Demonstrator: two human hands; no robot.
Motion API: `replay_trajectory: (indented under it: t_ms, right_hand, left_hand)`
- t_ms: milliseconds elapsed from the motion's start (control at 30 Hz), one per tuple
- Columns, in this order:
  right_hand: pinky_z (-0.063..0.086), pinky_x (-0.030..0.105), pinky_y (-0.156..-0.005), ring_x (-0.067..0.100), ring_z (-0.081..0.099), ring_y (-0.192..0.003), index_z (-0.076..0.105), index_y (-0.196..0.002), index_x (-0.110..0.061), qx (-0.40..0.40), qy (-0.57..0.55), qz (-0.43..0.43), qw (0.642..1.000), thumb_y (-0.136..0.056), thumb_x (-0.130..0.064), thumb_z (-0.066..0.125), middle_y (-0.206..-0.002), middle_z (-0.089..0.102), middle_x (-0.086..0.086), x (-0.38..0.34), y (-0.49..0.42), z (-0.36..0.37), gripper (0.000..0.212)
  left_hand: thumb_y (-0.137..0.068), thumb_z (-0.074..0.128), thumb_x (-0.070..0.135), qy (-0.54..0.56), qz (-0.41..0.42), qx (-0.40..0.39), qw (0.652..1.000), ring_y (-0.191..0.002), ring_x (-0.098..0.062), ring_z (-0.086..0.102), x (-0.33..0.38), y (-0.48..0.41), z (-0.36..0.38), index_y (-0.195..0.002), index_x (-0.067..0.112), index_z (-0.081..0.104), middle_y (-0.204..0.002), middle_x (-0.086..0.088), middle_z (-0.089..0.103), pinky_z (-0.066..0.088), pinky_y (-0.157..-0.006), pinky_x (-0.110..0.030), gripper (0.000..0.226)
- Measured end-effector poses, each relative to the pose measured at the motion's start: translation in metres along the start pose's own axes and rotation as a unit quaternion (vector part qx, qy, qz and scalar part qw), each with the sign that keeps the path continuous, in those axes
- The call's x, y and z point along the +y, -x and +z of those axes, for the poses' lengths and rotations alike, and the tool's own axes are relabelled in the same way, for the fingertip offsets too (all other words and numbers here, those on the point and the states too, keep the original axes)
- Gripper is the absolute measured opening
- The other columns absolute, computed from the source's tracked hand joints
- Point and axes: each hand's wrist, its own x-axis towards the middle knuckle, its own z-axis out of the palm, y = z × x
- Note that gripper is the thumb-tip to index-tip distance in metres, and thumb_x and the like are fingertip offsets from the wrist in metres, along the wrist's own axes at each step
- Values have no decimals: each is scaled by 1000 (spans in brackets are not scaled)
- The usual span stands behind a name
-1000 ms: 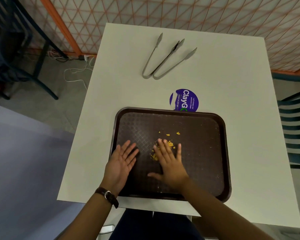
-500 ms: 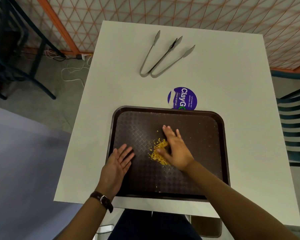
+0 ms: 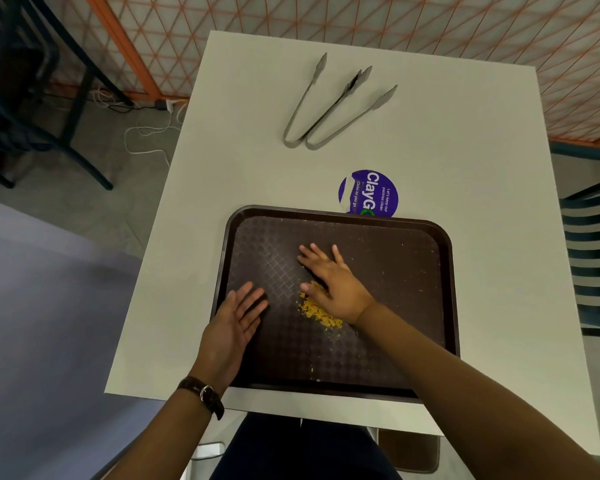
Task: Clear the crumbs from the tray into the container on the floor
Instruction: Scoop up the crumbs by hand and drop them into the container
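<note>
Head view: nearest you, your left hand, with a watch on its wrist, lies flat and open, fingers spread, over the left rim of the tray, holding nothing. Your right hand is also open and flat, palm down on the tray floor near its middle, fingers spread and pointing up and to the left. The crumbs sit in a yellow heap on the tray, against the thumb side of that hand and partly under it; a few small specks lie scattered elsewhere on the tray. Just past the tray's far rim, a purple sticker on the table is partly covered by the tray. Farther off lie two tongs, touching near their hinged ends.
</note>
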Motion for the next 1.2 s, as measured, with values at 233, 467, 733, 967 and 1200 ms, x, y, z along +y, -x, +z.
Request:
replay_trajectory:
  t_ms: [233,467,733,967,1200]
  right_hand:
    - [10,35,-121,11,26,-142,41,-141,-9,61,-148,31,987,-98,-45,31,-149,38,5,-19,51,13,56]
    - [16,48,-119,-2,26,-139,32,-145,-28,323,-313,283,847,-87,-67,32,-149,32,-19,-46,112,29,70]
    - [6,30,-121,4,24,-142,31,-143,-34,311,-276,276,867,-91,-61,32,-153,32,-11,-52,143,31,59]
    - [-2,21,-119,3,16,-144,27,-144,-29,298,-258,289,873,-92,-53,30,-155,24,-10,-48,136,32,57]
    - [-22,24,-113,-4,-17,-141,-5,-147,-28,227,-166,308,909,-89,-65,9,-157,-5,-12,-62,100,60,70]
  left_hand:
    - [-97,35,30,-144,51,3,988,-122,-13,48,-3,-2,12,-125,29,49,-132,4,52,35,-103,-29,31]
    - [-82,59,47,-580,247,-64,773,-142,-14,-9,-46,-32,41,-147,26,9,-157,2,-5,-4,-115,-39,86]
    - [-78,55,60,-682,282,-68,671,-138,-21,-22,-73,-53,72,-147,19,-3,-156,-12,-11,-20,-109,-36,100]
    - [-95,43,32,-591,301,-116,739,-145,-14,-3,-80,-49,79,-146,19,16,-153,7,-2,0,-119,-36,59]
    - [-98,31,27,-566,286,-40,772,-144,-10,-6,-67,-46,63,-147,18,13,-157,2,4,-16,-108,-7,53]
